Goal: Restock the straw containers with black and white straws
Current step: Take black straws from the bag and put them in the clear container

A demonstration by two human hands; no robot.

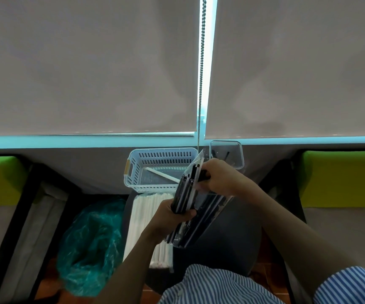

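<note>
No writing readable anywhere. Left hand (172, 212) grasps a bundle of black plastic straws (184, 197) inside a clear plastic sleeve (207, 224); right hand (218, 176) pinches the sleeve's top. Behind on the grey counter (85, 170): a white slotted plastic basket (161, 155) holding one white straw (163, 175), and a clear square container (226, 153) just right. Beige roller blinds (89, 62) fill the window.

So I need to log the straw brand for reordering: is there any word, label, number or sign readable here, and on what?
None can be read.
Clear packet of black straws: no print legible.
White slotted basket: faint marks on its floor, too blurred to read.
Clear container: no label shows.
Pack of white straws: no text shows.
</note>
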